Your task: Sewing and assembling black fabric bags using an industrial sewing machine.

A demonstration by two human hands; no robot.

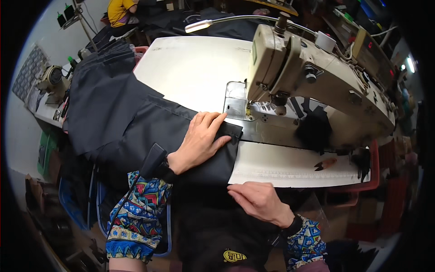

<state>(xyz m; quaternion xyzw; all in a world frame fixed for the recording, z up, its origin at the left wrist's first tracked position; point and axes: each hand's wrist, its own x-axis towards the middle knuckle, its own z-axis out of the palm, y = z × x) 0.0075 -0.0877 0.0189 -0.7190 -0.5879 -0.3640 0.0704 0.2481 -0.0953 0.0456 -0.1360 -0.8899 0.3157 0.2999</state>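
A wide piece of dark fabric (pixel 149 122) lies over the left part of the white sewing table (pixel 195 59) and hangs down its front. My left hand (pixel 199 140) rests flat on it with fingers spread, close to its folded corner by the needle plate (pixel 235 106). Lower down, at the table's front edge, my right hand (pixel 260 201) is closed, thumb and fingers pinching the fabric's right edge. The sewing machine (pixel 276 68) stands just beyond the fabric; its presser foot (pixel 249 109) is to the right of my left fingertips.
Thread snips (pixel 325 164) lie on the table at right, behind a printed ruler strip (pixel 290 176). Dark scraps (pixel 315 129) sit under the machine arm. A lamp (pixel 199 26) reaches over the table. Blue baskets (pixel 77 199) stand below left. A person in yellow (pixel 120 11) sits far back.
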